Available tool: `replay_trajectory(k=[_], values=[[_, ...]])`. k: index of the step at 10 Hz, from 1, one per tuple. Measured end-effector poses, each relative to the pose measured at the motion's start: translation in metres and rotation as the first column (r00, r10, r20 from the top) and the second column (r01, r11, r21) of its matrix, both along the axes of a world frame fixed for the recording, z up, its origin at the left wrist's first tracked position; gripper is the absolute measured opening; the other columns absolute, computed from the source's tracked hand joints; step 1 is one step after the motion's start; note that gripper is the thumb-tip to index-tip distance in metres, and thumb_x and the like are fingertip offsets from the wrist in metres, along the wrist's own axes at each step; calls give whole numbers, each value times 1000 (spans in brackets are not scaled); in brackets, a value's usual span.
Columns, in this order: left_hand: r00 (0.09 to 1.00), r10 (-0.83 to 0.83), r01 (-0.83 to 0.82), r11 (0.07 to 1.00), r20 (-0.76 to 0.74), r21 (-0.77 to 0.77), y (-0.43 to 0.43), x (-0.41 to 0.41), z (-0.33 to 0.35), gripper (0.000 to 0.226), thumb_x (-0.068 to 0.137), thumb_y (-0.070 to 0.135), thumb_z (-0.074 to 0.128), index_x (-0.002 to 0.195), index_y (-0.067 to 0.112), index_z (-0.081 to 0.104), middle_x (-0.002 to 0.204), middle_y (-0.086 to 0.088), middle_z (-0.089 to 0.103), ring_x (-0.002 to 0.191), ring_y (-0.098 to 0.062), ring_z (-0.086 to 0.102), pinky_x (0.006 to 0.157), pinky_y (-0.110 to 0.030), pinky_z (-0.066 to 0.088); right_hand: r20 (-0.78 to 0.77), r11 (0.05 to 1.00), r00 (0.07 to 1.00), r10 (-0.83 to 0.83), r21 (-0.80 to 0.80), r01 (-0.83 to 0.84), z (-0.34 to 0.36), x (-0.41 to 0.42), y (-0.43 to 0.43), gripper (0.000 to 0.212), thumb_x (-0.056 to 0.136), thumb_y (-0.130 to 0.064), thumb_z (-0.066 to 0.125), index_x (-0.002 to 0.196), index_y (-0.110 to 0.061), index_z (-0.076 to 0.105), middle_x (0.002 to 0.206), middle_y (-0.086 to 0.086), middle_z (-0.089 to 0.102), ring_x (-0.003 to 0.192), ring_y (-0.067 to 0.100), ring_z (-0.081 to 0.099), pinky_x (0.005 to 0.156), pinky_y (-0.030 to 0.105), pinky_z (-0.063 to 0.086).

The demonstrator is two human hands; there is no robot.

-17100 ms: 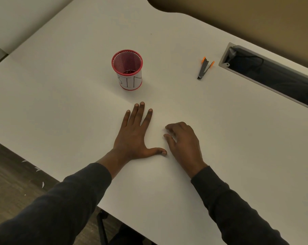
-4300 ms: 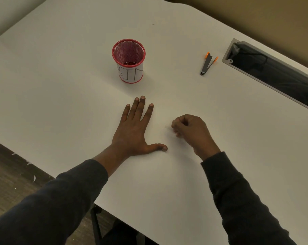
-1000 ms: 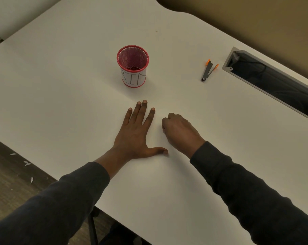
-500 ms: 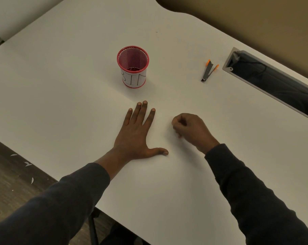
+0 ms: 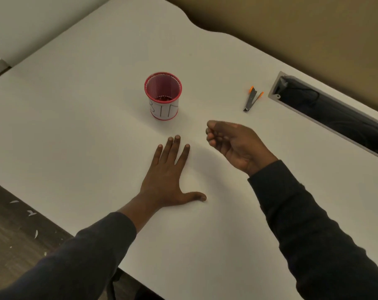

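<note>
My left hand (image 5: pixel 168 176) lies flat on the white table (image 5: pixel 75 137), fingers straight and thumb spread to the right. My right hand (image 5: pixel 231 144) hovers above the table just right of the left fingertips. Its fingers are curled and its thumb and fingertips pinch a tiny pale bit that is too small to identify. A red mesh cup (image 5: pixel 163 95) with a white paper label stands upright beyond my left hand, apart from both hands. A small grey clipper with orange tips (image 5: pixel 252 99) lies to the right of the cup.
A grey-framed cable slot (image 5: pixel 326 118) with dark cables inside runs along the table's far right. The table's front edge drops to a dark wood floor (image 5: pixel 12 230) with several white scraps on it at the lower left. A tan wall stands behind the table.
My right hand has lifted off the table and moved up toward the cup with its fingertips pinched. My left hand has stayed flat in place.
</note>
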State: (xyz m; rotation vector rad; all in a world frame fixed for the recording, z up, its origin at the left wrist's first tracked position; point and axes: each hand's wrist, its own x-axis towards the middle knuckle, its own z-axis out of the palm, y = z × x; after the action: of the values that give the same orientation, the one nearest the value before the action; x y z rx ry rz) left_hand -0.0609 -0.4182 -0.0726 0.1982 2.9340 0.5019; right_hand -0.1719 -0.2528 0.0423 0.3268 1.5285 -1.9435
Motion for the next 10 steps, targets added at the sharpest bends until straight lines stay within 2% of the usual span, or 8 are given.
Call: replay_trajectory(k=[1,2,3,4,5,8,9,10], values=[[999,2,-2,1000,41,10,0,-1,4,142,63,107,36,163,22,-18,168,-7,-33,156,-25,-32,130,-51,-6,-245,992,965,90,108,-65,30,-30,-35,11,90,-11,69,99,-4,72,82,6,70,75,15,66,70,24,56],[997,-8,6,1000,73,17,-1,-2,5,141,64,107,36,160,25,-26,165,-4,-41,152,-24,-38,130,-52,-7,-522,907,807,277,419,-41,48,-57,-74,7,88,-14,72,92,-8,75,81,2,73,71,11,67,65,21,57],[997,-6,5,1000,75,17,-2,-2,7,140,65,106,36,161,25,-25,164,-3,-42,152,-24,-39,130,-52,-6,-594,691,565,572,720,58,49,-78,-110,8,87,-20,73,91,-14,76,88,-3,72,81,12,66,69,21,54],[998,-5,4,1000,70,18,-2,-2,6,139,65,106,36,161,24,-24,164,-3,-42,152,-24,-38,130,-52,-5,-403,383,355,844,915,128,32,-92,-131,18,90,-19,66,105,-11,73,103,9,71,95,25,66,76,28,51],[997,-9,7,1000,70,27,-1,-2,5,139,66,105,38,161,24,-23,164,-3,-42,152,-25,-38,130,-52,-5,-275,237,254,927,956,170,24,-94,-139,22,91,-14,63,111,-6,69,106,15,69,96,31,66,73,31,51],[997,-12,9,999,73,37,-2,-1,4,138,67,103,40,162,25,-23,165,-2,-41,153,-25,-38,130,-52,-5,-269,246,235,934,962,122,30,-94,-143,26,91,-10,60,117,-10,66,115,12,66,105,27,62,80,30,50],[997,-13,11,1000,71,27,-2,-2,4,138,67,104,39,162,24,-23,165,-3,-40,152,-25,-38,130,-52,-5,-381,370,291,877,924,94,35,-87,-131,30,92,-14,58,121,-16,65,118,6,64,107,22,59,81,25,49],[998,-17,17,1000,67,11,-2,-2,4,140,66,105,38,161,23,-23,165,-4,-40,153,-25,-37,130,-52,-7,-582,600,440,684,792,113,38,-67,-96,25,94,-25,61,117,-19,67,110,-4,67,93,7,60,72,9,44]])
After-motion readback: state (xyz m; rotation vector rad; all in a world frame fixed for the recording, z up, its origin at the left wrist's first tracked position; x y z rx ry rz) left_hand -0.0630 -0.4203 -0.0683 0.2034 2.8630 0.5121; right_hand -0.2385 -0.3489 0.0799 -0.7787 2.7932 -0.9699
